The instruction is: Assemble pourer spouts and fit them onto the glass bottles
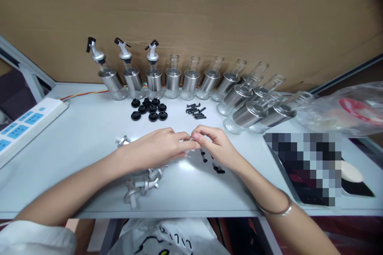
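Observation:
My left hand (pixel 161 145) and my right hand (pixel 217 142) meet fingertip to fingertip above the middle of the white table. Both are closed in a pinch around something small, mostly hidden by the fingers; a pale, silvery bit shows below the left fingers. Under and beside my left forearm lie several silver pourer heads (pixel 145 184). Small black pieces (pixel 205 160) are scattered just below my right hand. Beyond the hands sit a cluster of round black stoppers (pixel 152 108) and a little pile of thin black levers (pixel 196 111).
Along the cardboard backing stand three bottles with pourers (pixel 153 77) and several open-necked glass bottles (pixel 191 81) in steel sleeves. A white power strip (pixel 32 121) lies left. At right are a pixelated flat device (pixel 299 167), a pale oval object (pixel 352 171) and a clear plastic bag (pixel 344 107).

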The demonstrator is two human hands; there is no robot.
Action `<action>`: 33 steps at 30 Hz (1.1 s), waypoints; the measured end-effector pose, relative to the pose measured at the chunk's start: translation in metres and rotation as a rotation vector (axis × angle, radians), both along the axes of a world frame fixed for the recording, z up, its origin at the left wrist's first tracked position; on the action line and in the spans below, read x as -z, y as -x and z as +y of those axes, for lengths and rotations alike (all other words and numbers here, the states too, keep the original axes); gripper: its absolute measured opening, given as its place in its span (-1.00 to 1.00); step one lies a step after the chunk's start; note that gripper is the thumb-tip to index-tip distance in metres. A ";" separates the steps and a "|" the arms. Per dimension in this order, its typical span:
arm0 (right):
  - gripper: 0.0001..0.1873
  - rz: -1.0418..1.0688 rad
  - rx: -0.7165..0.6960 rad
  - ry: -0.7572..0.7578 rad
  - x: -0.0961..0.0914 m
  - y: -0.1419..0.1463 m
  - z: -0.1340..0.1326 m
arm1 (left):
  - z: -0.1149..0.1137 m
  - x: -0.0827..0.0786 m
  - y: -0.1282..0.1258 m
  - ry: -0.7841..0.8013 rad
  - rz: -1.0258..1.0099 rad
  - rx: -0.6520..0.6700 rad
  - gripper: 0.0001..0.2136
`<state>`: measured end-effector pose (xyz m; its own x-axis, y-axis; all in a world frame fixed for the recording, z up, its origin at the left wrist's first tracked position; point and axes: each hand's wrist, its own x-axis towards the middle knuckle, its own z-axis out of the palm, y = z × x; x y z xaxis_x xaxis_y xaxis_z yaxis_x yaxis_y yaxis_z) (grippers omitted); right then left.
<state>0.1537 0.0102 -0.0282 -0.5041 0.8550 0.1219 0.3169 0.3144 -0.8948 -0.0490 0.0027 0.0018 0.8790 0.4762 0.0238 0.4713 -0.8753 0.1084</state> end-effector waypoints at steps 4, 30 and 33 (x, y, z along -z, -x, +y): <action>-0.68 0.020 0.030 0.001 -0.001 -0.001 0.000 | 0.002 0.003 0.003 0.024 -0.021 -0.012 -0.68; -0.50 0.141 0.271 0.063 -0.002 -0.006 0.008 | 0.062 0.037 0.039 -0.142 -0.105 -0.507 -0.76; -0.50 0.139 0.263 0.053 -0.002 -0.006 0.007 | 0.063 0.036 0.039 -0.097 -0.104 -0.508 -0.78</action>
